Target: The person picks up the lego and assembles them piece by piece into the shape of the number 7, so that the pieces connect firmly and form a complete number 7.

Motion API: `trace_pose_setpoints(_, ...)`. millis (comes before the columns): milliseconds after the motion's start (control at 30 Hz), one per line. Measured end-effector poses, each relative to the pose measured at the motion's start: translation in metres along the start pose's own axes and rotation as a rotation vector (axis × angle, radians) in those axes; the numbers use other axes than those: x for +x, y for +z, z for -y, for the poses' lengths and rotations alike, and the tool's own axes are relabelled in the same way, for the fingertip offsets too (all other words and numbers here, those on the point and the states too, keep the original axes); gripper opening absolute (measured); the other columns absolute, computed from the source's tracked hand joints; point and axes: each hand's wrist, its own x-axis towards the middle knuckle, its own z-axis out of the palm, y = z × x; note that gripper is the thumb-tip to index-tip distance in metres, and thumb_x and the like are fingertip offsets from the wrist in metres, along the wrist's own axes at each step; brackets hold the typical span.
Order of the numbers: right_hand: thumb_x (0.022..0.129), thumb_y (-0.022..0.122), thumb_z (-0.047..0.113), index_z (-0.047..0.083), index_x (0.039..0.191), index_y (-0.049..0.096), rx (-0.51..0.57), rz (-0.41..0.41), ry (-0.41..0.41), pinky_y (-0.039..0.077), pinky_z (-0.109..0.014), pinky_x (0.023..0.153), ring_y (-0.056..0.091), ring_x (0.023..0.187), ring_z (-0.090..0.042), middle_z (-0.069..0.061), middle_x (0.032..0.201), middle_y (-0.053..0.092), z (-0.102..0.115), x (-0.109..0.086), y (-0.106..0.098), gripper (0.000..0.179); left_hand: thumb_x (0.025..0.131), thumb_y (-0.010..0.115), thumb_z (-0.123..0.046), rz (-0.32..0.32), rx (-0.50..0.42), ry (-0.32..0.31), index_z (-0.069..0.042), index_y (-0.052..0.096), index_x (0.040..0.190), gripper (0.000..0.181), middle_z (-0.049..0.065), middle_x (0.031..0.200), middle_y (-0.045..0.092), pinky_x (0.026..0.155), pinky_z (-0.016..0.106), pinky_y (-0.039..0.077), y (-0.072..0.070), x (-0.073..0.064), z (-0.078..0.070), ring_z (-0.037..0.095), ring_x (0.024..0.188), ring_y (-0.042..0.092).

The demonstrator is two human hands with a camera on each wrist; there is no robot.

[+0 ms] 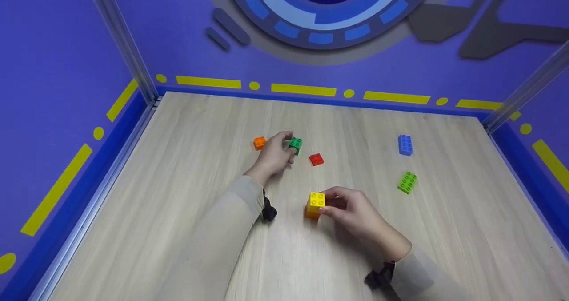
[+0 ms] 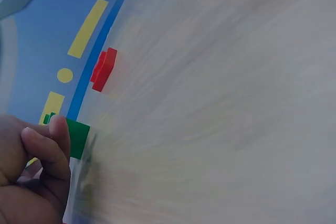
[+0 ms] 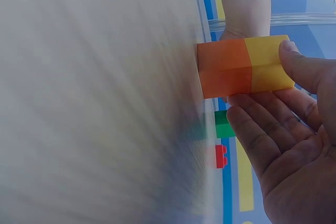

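Note:
My left hand [image 1: 272,155] is around a dark green brick [image 1: 295,143], pinching it between thumb and fingers on the tabletop. In the left wrist view, curled fingers partly cover that green brick [image 2: 79,139]. Nearer to me, my right hand [image 1: 358,212] holds a yellow brick [image 1: 317,199] with the thumb on one side and fingers on the other. The yellow brick [image 3: 270,64] sits on an orange brick [image 3: 226,68], forming an upright stack. This stack stands on or just above the table; I cannot tell which.
A flat red brick [image 1: 316,159] lies just right of the green one. Another orange brick [image 1: 259,142] lies left of my left hand. To the right are a blue brick [image 1: 405,145] and a lime green brick [image 1: 407,182]. Purple-blue walls [image 1: 178,47] border the wooden table [image 1: 213,123].

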Motion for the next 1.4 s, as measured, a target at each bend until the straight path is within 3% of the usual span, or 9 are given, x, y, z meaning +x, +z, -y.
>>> trace_pose_setpoints(267,0.087,0.083,0.044,0.027,0.119,0.072,-0.005,-0.007,0.007,0.058,-0.041,0.102,0.07,0.108,-0.014,0.007,0.118,0.074,0.004,-0.001,-0.001,0.037,0.103,0.064,-0.007,-0.003,-0.054,-0.009,-0.014,0.051,0.149,0.049,0.005,0.134,0.059,0.066,0.027,0.056,-0.003,-0.003,-0.005,0.016,0.076,0.065)
trace_pose_setpoints(433,0.087,0.082,0.045,0.025,0.12,0.073,-0.028,-0.01,-0.006,0.057,-0.043,0.103,0.07,0.108,-0.014,0.007,0.118,0.074,0.006,-0.001,0.001,0.039,0.101,0.067,-0.009,-0.023,-0.037,0.013,-0.019,0.055,0.145,0.046,0.0,0.137,0.058,0.07,0.029,0.058,-0.007,-0.014,-0.015,0.015,0.075,0.066)
trace_pose_setpoints(533,0.088,0.081,0.046,0.026,0.122,0.073,-0.05,-0.014,-0.022,0.057,-0.042,0.103,0.069,0.107,-0.012,0.009,0.118,0.074,0.005,-0.002,0.002,0.04,0.101,0.068,-0.015,-0.022,-0.001,0.033,-0.023,0.055,0.144,0.045,-0.004,0.138,0.057,0.067,0.028,0.057,-0.009,-0.024,-0.027,0.018,0.076,0.067)
trace_pose_setpoints(700,0.089,0.079,0.048,0.028,0.123,0.072,-0.073,-0.014,-0.019,0.057,-0.041,0.102,0.068,0.106,-0.011,0.011,0.118,0.073,0.004,-0.003,0.002,0.04,0.101,0.07,-0.026,0.017,0.016,0.052,-0.031,0.055,0.143,0.044,-0.008,0.127,0.062,0.052,0.025,0.045,-0.014,-0.049,-0.049,0.026,0.076,0.067)
trace_pose_setpoints(900,0.09,0.078,0.048,0.026,0.123,0.073,-0.075,-0.02,-0.036,0.057,-0.043,0.102,0.068,0.107,-0.012,0.009,0.117,0.074,0.005,-0.003,0.0,0.04,0.1,0.07,-0.031,0.066,0.004,0.164,-0.028,0.055,0.145,0.047,-0.012,0.135,0.059,0.049,0.024,0.04,-0.017,-0.075,-0.069,0.016,0.068,0.062)
trace_pose_setpoints(1133,0.091,0.078,0.046,0.023,0.123,0.073,-0.085,-0.032,-0.08,0.057,-0.042,0.102,0.07,0.108,-0.011,0.009,0.117,0.075,0.004,-0.003,0.002,0.04,0.097,0.075,-0.036,0.126,-0.041,0.243,-0.032,0.061,0.137,0.043,-0.015,0.137,0.059,0.057,0.025,0.044,-0.02,-0.096,-0.076,0.017,0.076,0.066)
trace_pose_setpoints(1400,0.092,0.078,0.04,0.018,0.124,0.073,-0.093,-0.047,-0.105,0.058,-0.039,0.1,0.071,0.107,-0.012,0.006,0.116,0.075,0.003,-0.003,0.003,0.039,0.095,0.076,-0.04,0.146,0.008,0.304,-0.036,0.062,0.133,0.04,-0.014,0.132,0.059,0.06,0.028,0.047,-0.021,-0.119,-0.079,0.015,0.076,0.061)
